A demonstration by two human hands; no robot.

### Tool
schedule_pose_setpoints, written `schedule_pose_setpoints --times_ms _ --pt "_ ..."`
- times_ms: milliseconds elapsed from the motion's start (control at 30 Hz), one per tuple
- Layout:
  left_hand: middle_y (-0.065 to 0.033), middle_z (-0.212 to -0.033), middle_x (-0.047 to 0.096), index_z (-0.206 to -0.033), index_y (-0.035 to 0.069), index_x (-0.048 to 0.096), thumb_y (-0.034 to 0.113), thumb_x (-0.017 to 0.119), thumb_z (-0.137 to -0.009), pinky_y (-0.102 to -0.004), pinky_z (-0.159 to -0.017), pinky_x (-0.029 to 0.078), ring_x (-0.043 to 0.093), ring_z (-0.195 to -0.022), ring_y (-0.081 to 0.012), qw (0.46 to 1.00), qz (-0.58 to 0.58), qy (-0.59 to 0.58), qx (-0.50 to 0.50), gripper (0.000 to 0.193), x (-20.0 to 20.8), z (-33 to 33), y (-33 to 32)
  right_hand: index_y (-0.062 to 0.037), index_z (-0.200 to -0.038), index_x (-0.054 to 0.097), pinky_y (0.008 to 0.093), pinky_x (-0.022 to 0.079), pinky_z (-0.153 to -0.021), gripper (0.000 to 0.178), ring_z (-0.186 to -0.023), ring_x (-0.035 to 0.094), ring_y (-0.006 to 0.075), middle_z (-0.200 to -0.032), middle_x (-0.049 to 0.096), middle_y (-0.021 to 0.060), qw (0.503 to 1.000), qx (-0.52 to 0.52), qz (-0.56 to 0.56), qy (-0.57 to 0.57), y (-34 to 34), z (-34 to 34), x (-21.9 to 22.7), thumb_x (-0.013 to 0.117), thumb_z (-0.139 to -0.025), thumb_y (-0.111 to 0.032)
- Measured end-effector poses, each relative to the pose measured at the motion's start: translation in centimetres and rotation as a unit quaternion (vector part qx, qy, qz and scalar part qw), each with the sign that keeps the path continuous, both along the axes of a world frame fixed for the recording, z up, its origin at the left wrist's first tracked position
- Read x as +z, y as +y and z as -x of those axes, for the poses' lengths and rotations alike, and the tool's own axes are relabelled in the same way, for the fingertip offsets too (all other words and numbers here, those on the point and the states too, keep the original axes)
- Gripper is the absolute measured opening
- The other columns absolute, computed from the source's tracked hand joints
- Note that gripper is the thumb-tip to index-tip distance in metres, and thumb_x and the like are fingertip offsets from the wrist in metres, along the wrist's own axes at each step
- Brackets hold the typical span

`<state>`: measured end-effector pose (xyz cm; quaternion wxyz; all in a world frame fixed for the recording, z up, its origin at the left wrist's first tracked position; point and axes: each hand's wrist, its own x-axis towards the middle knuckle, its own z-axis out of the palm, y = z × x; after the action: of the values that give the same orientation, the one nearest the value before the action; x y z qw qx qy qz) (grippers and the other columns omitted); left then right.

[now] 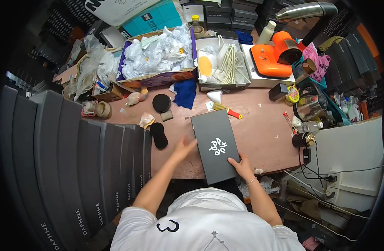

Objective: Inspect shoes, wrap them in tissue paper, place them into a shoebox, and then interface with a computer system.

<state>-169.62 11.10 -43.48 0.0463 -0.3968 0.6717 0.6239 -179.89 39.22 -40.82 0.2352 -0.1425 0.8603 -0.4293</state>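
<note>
Box [217, 148] crosses front table [265, 129] edge, right fingers [243, 157] gripping it, left fingers [191, 145] too blurred to tell.

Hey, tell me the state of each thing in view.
Grey box: closed
Right hand: gripping the grey box's right side
Left hand: blurred, beside the grey box
Purple carton: open, heaped with crumpled paper
Stick box: open
Clear bottle: capped, lying down
Brush: lying flat
Orange machine: on or off unclear

Pinkish-brown worktable [267, 138] is spanning the centre. White panel [351, 148] is standing at right, wall socket [332, 180] sitting low on it; pale cables [319, 194] are trailing below. Dark box stacks [353, 52] are lining the right rear. Light is falling fairly evenly across the tabletop.
</note>
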Motion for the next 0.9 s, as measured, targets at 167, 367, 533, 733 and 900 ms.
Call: schedule_pose_setpoints --times_ms 167,367,533,733,900 --pt "-0.0065 -0.097 0.06 -0.106 0.003 0.053 0.035 0.074 -0.079 -0.0286 -0.075 0.046 0.055 -0.093 -0.015 0.962 -0.268 -0.024 0.039 0.047 2.7 -2.9 6.8 0.0081 -0.111 0.054 0.0317 0.048 -0.078 0.059 -0.092 0.059 0.0231 -0.1 0.06 0.018 0.972 0.04 -0.001 -0.231 0.4 3.5 2.8 0.072 -0.079 -0.038" --pt "-0.0151 -0.125 0.05 -0.14 0.0 0.032 0.03 0.068 -0.085 -0.0269 -0.084 0.045 0.053 -0.108 -0.0189 0.987 -0.093 0.111 0.066 0.072 6.4 -5.6 6.8 0.0013 -0.122 0.043 0.0282 0.05 -0.074 0.048 -0.088 0.058 0.0137 -0.098 0.058 0.0105 0.907 0.06 0.161 -0.383 -1.4 3.7 12.8 0.06 -0.091 -0.03" --pt "-0.0202 -0.141 0.038 -0.147 0.007 0.017 0.044 0.051 -0.092 -0.0382 -0.105 0.031 0.037 -0.13 -0.0272 0.944 -0.202 0.178 0.189 0.074 9.2 -10.5 1.5 0.0016 -0.135 0.036 0.0434 0.041 -0.096 0.071 -0.114 0.048 0.0391 -0.129 0.043 0.0283 0.877 0.462 0.109 0.066 -3.8 -3.9 11.0 0.066 -0.084 -0.036" --pt "-0.0257 -0.129 0.047 -0.14 -0.002 0.028 0.012 0.064 -0.082 -0.0378 -0.098 0.039 0.049 -0.119 -0.0359 0.984 0.167 0.015 -0.063 0.07 0.6 -10.0 0.3 0.0 -0.139 0.025 0.0512 0.033 -0.1 0.076 -0.119 0.038 0.0483 -0.133 0.034 0.0354 0.96 0.246 -0.122 0.06 2.0 5.8 1.3 0.067 -0.081 -0.025" --pt "-0.0245 -0.111 0.056 -0.115 -0.006 0.054 0.015 0.062 -0.084 -0.0385 -0.088 0.045 0.055 -0.103 -0.0372 0.918 0.395 -0.031 -0.013 0.039 3.3 -6.8 -2.2 0.0023 -0.135 0.032 0.0505 0.029 -0.103 0.067 -0.119 0.04 0.0416 -0.128 0.043 0.0282 0.953 0.18 -0.068 0.234 -0.1 4.2 3.8 0.065 -0.082 -0.022"
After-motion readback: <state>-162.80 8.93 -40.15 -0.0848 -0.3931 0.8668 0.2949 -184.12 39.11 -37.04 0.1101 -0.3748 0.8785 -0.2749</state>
